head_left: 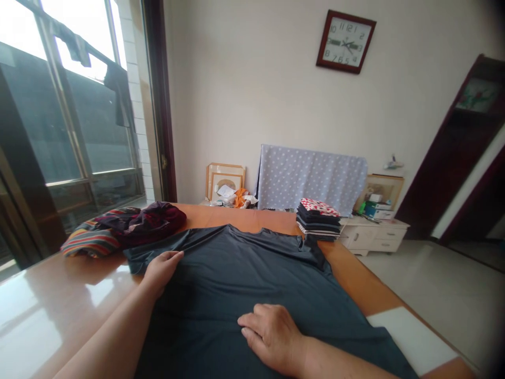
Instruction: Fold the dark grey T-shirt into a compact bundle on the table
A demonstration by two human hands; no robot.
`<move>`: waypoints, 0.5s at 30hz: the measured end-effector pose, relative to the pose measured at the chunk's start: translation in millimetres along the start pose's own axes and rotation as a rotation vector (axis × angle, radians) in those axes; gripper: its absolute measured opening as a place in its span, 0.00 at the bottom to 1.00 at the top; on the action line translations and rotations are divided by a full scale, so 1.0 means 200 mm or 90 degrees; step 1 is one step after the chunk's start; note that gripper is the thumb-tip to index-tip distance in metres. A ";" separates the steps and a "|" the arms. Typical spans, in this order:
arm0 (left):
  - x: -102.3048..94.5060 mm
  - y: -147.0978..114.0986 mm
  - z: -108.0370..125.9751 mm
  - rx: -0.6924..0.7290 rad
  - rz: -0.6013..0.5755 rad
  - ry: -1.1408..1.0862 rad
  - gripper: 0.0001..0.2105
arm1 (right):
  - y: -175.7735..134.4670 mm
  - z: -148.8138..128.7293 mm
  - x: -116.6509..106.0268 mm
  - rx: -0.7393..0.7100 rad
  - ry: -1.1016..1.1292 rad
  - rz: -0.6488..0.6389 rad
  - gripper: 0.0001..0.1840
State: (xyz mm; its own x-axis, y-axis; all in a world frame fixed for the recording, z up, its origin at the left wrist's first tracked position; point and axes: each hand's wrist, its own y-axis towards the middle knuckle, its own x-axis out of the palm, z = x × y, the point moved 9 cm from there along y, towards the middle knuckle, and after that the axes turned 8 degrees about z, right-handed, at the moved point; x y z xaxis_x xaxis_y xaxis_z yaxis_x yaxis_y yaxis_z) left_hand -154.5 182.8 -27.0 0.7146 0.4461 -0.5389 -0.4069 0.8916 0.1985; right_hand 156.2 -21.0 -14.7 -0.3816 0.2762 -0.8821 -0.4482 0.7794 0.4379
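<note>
Left grip [162,268] sits nearly closed, right grip [274,334] loosely curled, both on the dark shirt [236,273] spread across the table [353,271]; whether either pinches cloth, can't tell. Wall clock [339,55] shows 11, 12, 1!

Shirt [236,273] on table [359,284], neckline at the far side; clothes heap [158,221] lies beyond its left sleeve, folded stack [318,223] beyond its right shoulder. Behind the table hangs a cloth [311,176]; clock [346,41] above, cabinet [371,239] at right.
</note>
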 end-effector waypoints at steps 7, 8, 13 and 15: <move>-0.04 0.13 -0.11 -0.091 -0.056 -0.166 0.19 | 0.00 0.01 0.00 0.004 -0.012 0.004 0.13; -0.05 0.14 -0.12 -0.092 -0.063 -0.158 0.18 | 0.00 0.01 0.01 0.003 -0.011 0.006 0.13; -0.07 0.11 0.00 -0.016 -0.003 0.059 0.18 | 0.00 0.02 0.03 0.006 -0.002 0.008 0.13; 0.01 0.05 0.14 0.050 0.013 0.136 0.19 | 0.00 0.03 0.04 0.011 0.003 0.003 0.14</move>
State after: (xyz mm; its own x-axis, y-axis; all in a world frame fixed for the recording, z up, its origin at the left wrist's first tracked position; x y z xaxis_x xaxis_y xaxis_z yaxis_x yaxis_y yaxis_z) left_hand -141.2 194.9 -3.1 0.5665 0.4445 -0.6939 -0.3677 0.8899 0.2699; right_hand 157.7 -15.3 -23.6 -0.3879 0.2769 -0.8791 -0.4318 0.7880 0.4388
